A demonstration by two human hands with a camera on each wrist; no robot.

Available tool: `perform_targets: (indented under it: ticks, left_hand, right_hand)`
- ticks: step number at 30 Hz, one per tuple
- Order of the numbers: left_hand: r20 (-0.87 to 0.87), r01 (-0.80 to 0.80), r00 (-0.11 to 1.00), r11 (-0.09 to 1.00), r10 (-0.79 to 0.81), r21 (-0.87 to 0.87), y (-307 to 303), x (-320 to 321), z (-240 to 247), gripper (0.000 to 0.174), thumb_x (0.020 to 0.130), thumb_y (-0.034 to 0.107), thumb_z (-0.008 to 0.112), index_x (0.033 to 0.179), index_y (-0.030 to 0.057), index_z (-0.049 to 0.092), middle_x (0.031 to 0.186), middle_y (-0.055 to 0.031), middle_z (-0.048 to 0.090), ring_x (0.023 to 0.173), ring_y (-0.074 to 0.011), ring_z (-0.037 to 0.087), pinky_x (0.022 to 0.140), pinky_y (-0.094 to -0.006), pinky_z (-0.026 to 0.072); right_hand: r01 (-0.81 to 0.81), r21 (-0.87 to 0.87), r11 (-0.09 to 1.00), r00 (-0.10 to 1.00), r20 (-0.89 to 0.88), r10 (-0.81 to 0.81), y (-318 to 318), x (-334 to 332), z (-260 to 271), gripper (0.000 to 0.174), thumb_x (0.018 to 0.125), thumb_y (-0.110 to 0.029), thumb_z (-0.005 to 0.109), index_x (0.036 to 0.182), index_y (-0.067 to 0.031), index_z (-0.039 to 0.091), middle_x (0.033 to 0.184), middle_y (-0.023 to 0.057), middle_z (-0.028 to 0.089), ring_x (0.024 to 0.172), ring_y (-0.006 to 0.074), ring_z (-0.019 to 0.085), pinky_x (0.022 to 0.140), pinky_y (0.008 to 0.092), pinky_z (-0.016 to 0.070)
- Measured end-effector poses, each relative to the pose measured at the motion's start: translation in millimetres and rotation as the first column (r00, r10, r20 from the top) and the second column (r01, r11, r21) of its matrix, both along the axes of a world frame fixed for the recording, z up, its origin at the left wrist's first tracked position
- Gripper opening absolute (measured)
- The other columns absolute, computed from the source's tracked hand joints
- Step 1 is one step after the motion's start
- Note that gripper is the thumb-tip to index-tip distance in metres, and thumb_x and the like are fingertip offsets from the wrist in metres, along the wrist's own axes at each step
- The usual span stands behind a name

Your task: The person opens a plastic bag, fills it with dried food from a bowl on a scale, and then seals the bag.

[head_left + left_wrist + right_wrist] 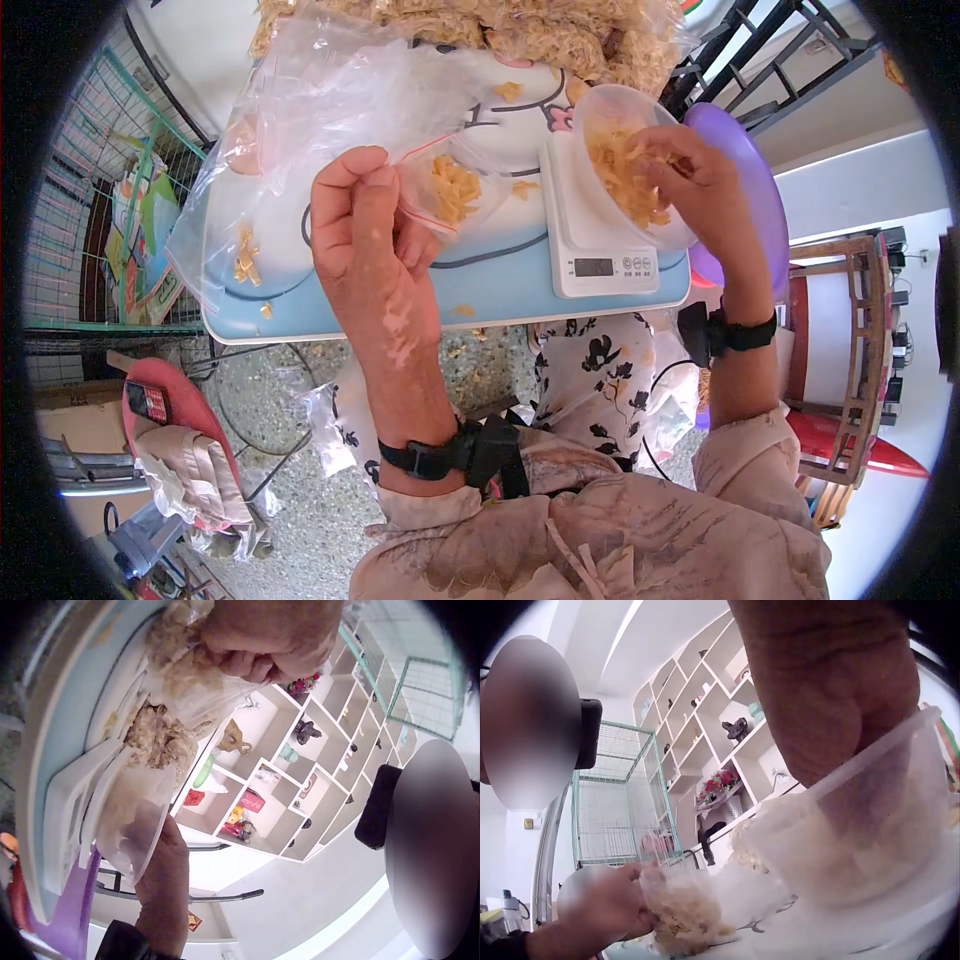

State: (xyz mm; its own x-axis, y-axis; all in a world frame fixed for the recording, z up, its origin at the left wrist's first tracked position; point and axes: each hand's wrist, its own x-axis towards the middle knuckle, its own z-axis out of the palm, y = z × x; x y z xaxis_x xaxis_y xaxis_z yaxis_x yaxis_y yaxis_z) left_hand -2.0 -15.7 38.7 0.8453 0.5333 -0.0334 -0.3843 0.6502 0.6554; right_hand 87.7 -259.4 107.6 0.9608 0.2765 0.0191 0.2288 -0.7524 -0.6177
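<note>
A: Where's the zip bag [450, 190] on your feed?

B: From my remote seat, the left hand [372, 232] is pinching its edge, bag on the side toward the right hand [702, 182]. That one's dipped in the bowl [610, 102], fingers bent, can't tell if they've grabbed anything.

A: Looks?

B: Clear, red strip at the mouth, part-filled with yellowish flakes [457, 197].

The bowl [608, 108] looks smooth, cloudy plastic to me; the small bag [488, 188], glossy clear film; the scale [572, 235], smooth plastic.
</note>
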Motion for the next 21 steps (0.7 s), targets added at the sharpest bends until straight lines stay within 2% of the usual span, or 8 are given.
perform_targets:
  ticks: [4, 6, 7, 9, 13, 15, 18, 21]
  left_hand:
    - [-0.013, -0.005, 1.000, 1.000, 0.005, -0.015, 0.4, 0.2, 1.3, 0.014, 0.091, 0.008, 0.058, 0.104, 0.0074, 0.056, 0.070, 0.0033, 0.051, 0.046, -0.0020, 0.029, 0.040, -0.0186, 0.0210]
    - [0.004, -0.005, 1.000, 1.000, 0.005, -0.016, 1.0, 0.2, -1.5, 0.014, 0.090, 0.008, 0.058, 0.104, 0.0073, 0.057, 0.070, 0.0032, 0.051, 0.046, -0.0021, 0.029, 0.040, -0.0186, 0.0210]
    - [0.019, -0.005, 1.000, 1.000, 0.005, -0.017, 1.2, 0.3, -2.5, 0.014, 0.090, 0.008, 0.059, 0.104, 0.0072, 0.057, 0.070, 0.0030, 0.052, 0.046, -0.0022, 0.028, 0.040, -0.0187, 0.0209]
    - [0.020, -0.007, 1.000, 1.000, 0.007, -0.015, 1.4, 0.2, -2.4, 0.015, 0.090, 0.008, 0.059, 0.104, 0.0070, 0.057, 0.070, 0.0029, 0.052, 0.046, -0.0022, 0.028, 0.040, -0.0187, 0.0208]
    - [0.017, -0.012, 1.000, 1.000, 0.013, -0.006, 1.1, 0.5, -2.4, 0.015, 0.090, 0.008, 0.059, 0.105, 0.0068, 0.057, 0.070, 0.0030, 0.051, 0.046, -0.0022, 0.027, 0.040, -0.0188, 0.0203]
    - [0.027, -0.012, 1.000, 1.000, 0.012, -0.005, 1.3, 0.9, -3.1, 0.015, 0.090, 0.008, 0.059, 0.105, 0.0068, 0.057, 0.070, 0.0032, 0.051, 0.046, -0.0021, 0.027, 0.040, -0.0187, 0.0205]
    - [0.012, -0.004, 1.000, 1.000, 0.004, 0.005, 1.0, -1.7, 0.9, 0.013, 0.090, 0.009, 0.059, 0.103, 0.0070, 0.057, 0.069, 0.0042, 0.047, 0.049, -0.0022, 0.028, 0.043, -0.0185, 0.0215]
    - [-0.020, 0.000, 1.000, 1.000, 0.000, 0.011, -0.1, -2.4, 4.1, 0.010, 0.091, 0.010, 0.059, 0.101, 0.0071, 0.058, 0.068, 0.0049, 0.042, 0.051, -0.0023, 0.030, 0.044, -0.0185, 0.0224]
  right_hand:
    - [-0.001, 0.182, 0.983, 1.000, 0.004, 0.000, -4.7, 2.1, 2.5, 0.024, 0.090, -0.017, 0.063, 0.110, -0.0050, 0.062, 0.088, 0.0050, 0.065, 0.070, 0.0108, 0.064, 0.064, 0.0232, 0.0507]
    - [0.071, 0.467, 0.881, 0.997, -0.046, -0.056, -1.4, 0.5, 3.6, 0.027, 0.092, -0.015, 0.061, 0.115, -0.0030, 0.059, 0.092, 0.0059, 0.065, 0.076, 0.0131, 0.066, 0.066, 0.0223, 0.0532]
    - [0.071, 0.467, 0.881, 0.997, -0.044, -0.057, -1.6, 0.6, 5.6, 0.027, 0.092, -0.015, 0.061, 0.115, -0.0030, 0.059, 0.092, 0.0059, 0.065, 0.076, 0.0131, 0.066, 0.066, 0.0223, 0.0532]
    - [0.139, 0.676, 0.723, 0.981, -0.196, -0.004, -2.3, 1.5, 9.7, 0.026, 0.095, -0.011, 0.054, 0.117, 0.0027, 0.056, 0.104, 0.0091, 0.063, 0.086, 0.0139, 0.066, 0.077, 0.0217, 0.0560]
    - [0.126, 0.745, 0.655, 0.966, -0.242, 0.090, -11.4, 5.5, 7.1, 0.027, 0.095, -0.010, 0.053, 0.119, 0.0031, 0.054, 0.106, 0.0105, 0.062, 0.093, 0.0153, 0.066, 0.079, 0.0213, 0.0562]
    - [0.091, 0.814, 0.574, 0.962, -0.221, 0.160, -12.8, 4.9, 6.3, 0.027, 0.095, -0.009, 0.052, 0.120, 0.0032, 0.054, 0.108, 0.0121, 0.062, 0.094, 0.0156, 0.065, 0.080, 0.0210, 0.0563]
    - [0.165, 0.861, 0.482, 0.953, -0.266, 0.148, -14.1, 8.1, 6.3, 0.029, 0.094, -0.006, 0.053, 0.121, 0.0042, 0.051, 0.107, 0.0127, 0.061, 0.095, 0.0223, 0.066, 0.080, 0.0261, 0.0582]
    - [0.139, 0.870, 0.473, 0.959, -0.237, 0.154, -16.1, 9.4, 3.8, 0.029, 0.094, -0.005, 0.053, 0.121, 0.0044, 0.051, 0.107, 0.0130, 0.061, 0.096, 0.0233, 0.065, 0.081, 0.0273, 0.0581]
